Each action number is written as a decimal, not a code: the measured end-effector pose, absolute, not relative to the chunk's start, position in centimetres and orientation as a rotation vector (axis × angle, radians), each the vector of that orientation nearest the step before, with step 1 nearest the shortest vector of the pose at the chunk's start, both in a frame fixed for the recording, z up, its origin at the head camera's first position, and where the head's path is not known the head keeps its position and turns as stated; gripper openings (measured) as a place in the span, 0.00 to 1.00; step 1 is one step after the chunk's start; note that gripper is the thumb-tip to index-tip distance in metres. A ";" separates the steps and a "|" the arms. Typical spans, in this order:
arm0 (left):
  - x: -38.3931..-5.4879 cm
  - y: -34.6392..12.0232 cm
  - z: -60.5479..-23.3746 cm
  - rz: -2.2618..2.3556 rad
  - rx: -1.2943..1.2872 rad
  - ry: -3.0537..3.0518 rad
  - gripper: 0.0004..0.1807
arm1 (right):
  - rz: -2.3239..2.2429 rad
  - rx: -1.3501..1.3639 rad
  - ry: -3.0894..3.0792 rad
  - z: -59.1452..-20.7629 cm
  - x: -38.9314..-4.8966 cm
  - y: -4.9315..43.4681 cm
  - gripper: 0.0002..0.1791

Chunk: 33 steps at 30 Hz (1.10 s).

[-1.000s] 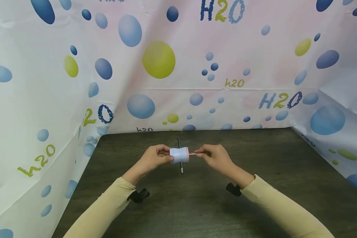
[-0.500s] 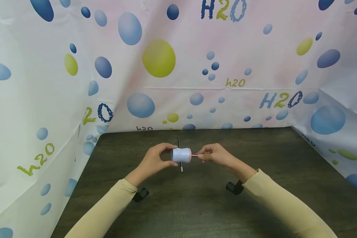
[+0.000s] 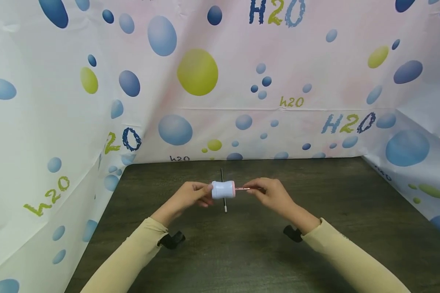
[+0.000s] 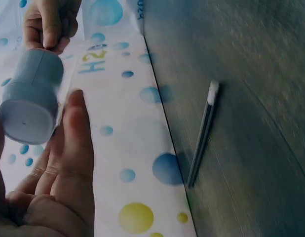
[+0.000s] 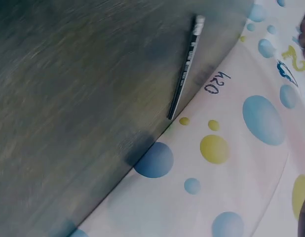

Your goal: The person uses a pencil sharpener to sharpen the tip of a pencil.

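A light-blue pencil sharpener (image 3: 223, 189) with a pink rim is held level above the table. My left hand (image 3: 190, 197) grips its rear end, thumb over the near top side and fingers curled below. Out of the pink end sticks a slim reddish pencil (image 3: 241, 188), its far part hidden inside the sharpener. The fingertips of my right hand (image 3: 273, 193) pinch that pencil. In the left wrist view the sharpener's round base (image 4: 29, 122) faces the camera. Below both hands a black pencil (image 3: 225, 204) with a white eraser end lies on the table.
The dark wooden table (image 3: 220, 252) reaches back to a white, bubble-printed backdrop (image 3: 278, 134), which also rises at the left and right sides. The black pencil (image 5: 186, 66) lies near the table's back edge in the right wrist view.
Half a second ago my left thumb and fingers were spread wide around the sharpener; now the thumb lies over it. My right hand has shifted slightly right, with more reddish pencil showing.
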State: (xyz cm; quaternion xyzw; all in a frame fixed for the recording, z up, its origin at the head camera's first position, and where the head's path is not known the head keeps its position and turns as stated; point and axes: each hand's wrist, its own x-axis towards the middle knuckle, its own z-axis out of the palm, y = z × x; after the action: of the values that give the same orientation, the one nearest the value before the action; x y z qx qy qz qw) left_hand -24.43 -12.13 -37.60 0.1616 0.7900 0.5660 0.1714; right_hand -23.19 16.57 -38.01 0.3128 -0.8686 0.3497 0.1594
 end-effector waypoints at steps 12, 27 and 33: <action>-23.1 -11.0 -38.0 1.563 0.618 2.545 0.25 | 1.303 0.802 -2.759 -37.1 -23.4 17.1 0.07; -23.4 -11.5 -38.0 1.743 0.783 2.469 0.26 | 1.459 0.692 -2.720 -38.2 -23.4 16.9 0.10; -24.0 -11.9 -37.8 1.677 0.338 2.210 0.43 | 1.019 0.865 -2.452 -38.2 -22.7 16.5 0.09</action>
State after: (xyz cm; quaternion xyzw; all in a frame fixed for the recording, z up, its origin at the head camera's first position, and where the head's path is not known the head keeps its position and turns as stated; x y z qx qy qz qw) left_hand -24.04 -11.95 -37.81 0.1191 0.7788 0.5911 0.1728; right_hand -22.69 16.51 -38.22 0.3050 -0.8646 0.3595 0.1736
